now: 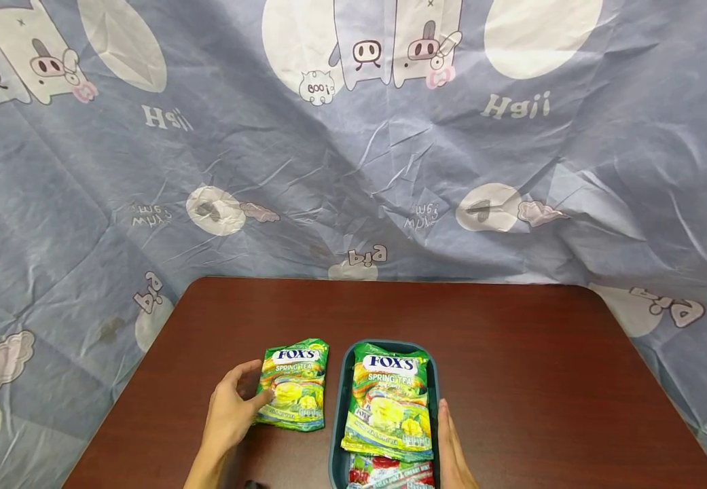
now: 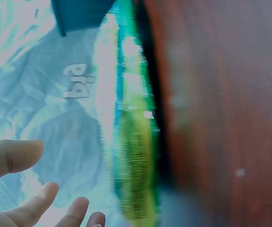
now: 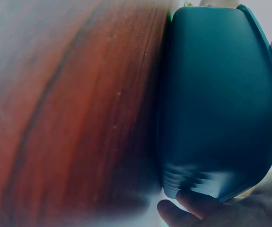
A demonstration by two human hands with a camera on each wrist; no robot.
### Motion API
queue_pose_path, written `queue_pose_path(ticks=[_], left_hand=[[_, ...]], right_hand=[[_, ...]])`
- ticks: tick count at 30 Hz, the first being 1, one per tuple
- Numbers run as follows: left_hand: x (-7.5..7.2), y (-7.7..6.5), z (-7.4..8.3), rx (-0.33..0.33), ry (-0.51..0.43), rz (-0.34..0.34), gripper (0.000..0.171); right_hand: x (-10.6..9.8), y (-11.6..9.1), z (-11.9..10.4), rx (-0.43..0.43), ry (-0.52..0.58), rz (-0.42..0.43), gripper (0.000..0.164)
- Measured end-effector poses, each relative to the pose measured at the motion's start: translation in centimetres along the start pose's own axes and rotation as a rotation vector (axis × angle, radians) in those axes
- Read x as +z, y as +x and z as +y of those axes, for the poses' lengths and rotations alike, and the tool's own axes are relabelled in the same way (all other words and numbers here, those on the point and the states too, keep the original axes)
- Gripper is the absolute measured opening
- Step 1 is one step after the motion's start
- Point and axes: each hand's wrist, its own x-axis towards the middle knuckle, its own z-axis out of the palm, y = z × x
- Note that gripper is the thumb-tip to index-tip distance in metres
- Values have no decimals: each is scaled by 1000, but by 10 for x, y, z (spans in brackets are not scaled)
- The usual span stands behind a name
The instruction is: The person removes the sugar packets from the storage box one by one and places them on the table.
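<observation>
A green and yellow bag of FOX'S Spring Tea candy [image 1: 294, 394] lies on the table, left of a dark teal plastic container [image 1: 335, 435]. My left hand [image 1: 229, 406] is at that bag's left edge, thumb overlapping its lower left part. Its fingers [image 2: 29, 210] are spread apart in the left wrist view, beside the bag seen edge-on. My right hand [image 1: 453, 451] lies along the container's right wall with straight fingers. The right wrist view shows fingertips at a lower corner of the container [image 3: 221, 94]. Inside it, another FOX'S Spring Tea bag [image 1: 388, 404] lies over a red and white candy bag [image 1: 390, 473].
The dark red-brown wooden table [image 1: 530, 380] spreads out on both sides of the container. Behind it hangs a wrinkled blue-grey cloth [image 1: 353, 176] with cartoon prints. A small black object [image 1: 254, 484] shows at the bottom edge near my left forearm.
</observation>
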Motion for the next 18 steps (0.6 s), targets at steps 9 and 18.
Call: queue_pose_path(ticks=[9, 18], left_hand=[[-6, -8, 22, 87, -120, 57, 62], [-8, -17, 42, 130, -279, 38, 66]], right_hand=[[0, 2, 1, 11, -6, -4, 100], [13, -5, 5, 54, -47, 83, 84]])
